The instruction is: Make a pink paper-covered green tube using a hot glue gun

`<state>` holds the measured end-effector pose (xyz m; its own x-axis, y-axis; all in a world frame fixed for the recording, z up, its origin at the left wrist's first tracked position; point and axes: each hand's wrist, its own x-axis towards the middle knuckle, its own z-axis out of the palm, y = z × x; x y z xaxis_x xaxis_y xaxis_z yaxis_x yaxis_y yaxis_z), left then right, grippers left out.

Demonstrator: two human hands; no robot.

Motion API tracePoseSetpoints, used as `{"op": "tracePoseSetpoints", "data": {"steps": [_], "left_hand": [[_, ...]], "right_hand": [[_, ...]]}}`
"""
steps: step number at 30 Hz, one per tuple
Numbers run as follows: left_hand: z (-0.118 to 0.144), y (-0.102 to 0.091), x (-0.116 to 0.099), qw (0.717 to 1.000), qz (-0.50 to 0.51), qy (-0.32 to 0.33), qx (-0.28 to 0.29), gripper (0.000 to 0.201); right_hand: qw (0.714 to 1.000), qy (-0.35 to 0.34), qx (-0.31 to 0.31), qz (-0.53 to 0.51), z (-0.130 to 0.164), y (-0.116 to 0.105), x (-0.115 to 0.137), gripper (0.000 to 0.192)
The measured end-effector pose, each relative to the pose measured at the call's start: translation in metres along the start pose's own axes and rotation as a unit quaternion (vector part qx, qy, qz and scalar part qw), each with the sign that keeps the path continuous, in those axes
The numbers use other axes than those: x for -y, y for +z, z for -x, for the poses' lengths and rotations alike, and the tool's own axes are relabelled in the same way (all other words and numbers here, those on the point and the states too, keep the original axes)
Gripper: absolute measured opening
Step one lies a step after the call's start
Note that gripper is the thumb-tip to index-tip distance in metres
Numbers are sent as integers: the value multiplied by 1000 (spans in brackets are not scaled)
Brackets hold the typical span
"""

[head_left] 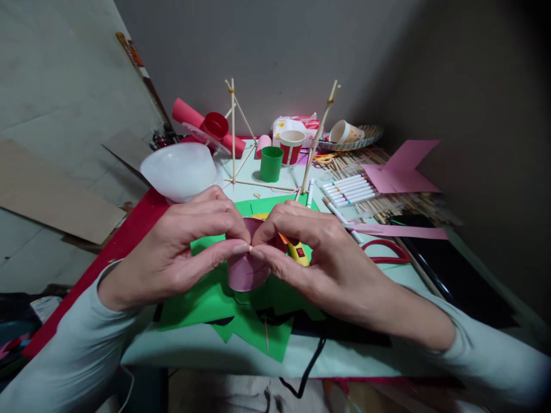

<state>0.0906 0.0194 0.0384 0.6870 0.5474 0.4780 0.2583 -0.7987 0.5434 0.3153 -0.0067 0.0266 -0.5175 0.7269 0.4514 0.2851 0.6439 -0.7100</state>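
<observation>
My left hand [189, 244] and my right hand [318, 258] meet at the middle of the table, both pinching the rim of a small pink paper cup [247, 269]. The thumbs touch at its near edge and the fingers curl over its top. Sheets of green paper [206, 301] lie under the cup. A yellow glue gun [298, 251] peeks out just behind my right fingers, its black cord [307, 367] hanging over the table's front edge.
A white bowl [181, 169] stands at back left near red paper rolls [202, 123]. A bamboo stick frame [235, 137], green cup [271, 163], red-and-white cup [291, 146], markers [348, 190], red scissors [385, 252] and pink paper [400, 169] crowd the back and right.
</observation>
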Motion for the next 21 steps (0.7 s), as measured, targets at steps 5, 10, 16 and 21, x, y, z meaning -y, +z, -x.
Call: {"op": "tracePoseSetpoints", "data": {"steps": [5, 10, 16, 21], "left_hand": [[-1, -1, 3, 1000, 25, 7, 8, 12], [-2, -1, 5, 999, 31, 12, 7, 11], [2, -2, 6, 1000, 11, -2, -10, 12], [2, -5, 1, 999, 27, -26, -18, 16]], "right_hand": [[999, -30, 16, 14, 1, -2, -1, 22], [999, -42, 8, 27, 1, 0, -3, 25], [995, -45, 7, 86, 2, -6, 1, 23], [991, -72, 31, 109, 0, -11, 3, 17]]}}
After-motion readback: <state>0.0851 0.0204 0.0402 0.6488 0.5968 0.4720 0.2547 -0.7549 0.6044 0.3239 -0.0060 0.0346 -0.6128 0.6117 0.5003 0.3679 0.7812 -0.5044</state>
